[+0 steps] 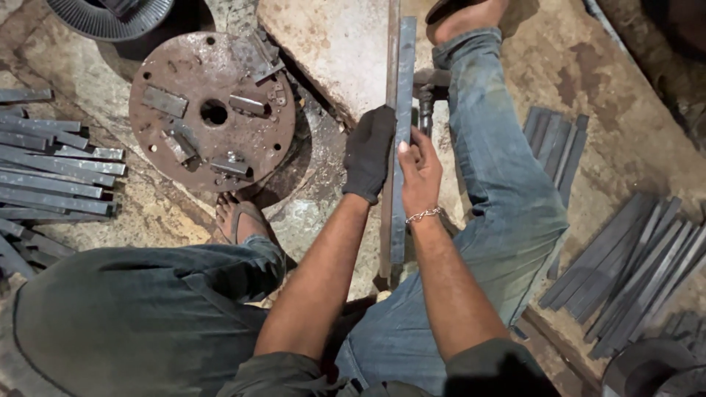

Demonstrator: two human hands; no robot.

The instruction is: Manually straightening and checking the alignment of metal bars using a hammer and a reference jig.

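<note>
Both hands on a long steel strip

The gloved left hand [370, 153] and bare right hand [419, 170] are close together, each closed on the strip [401, 140], which lies lengthwise along a rail [388, 220] between the knees. A rusty disc [212, 112] sits to the left (small blocks on it); more strips [51, 173] are piled at both sides.
</note>
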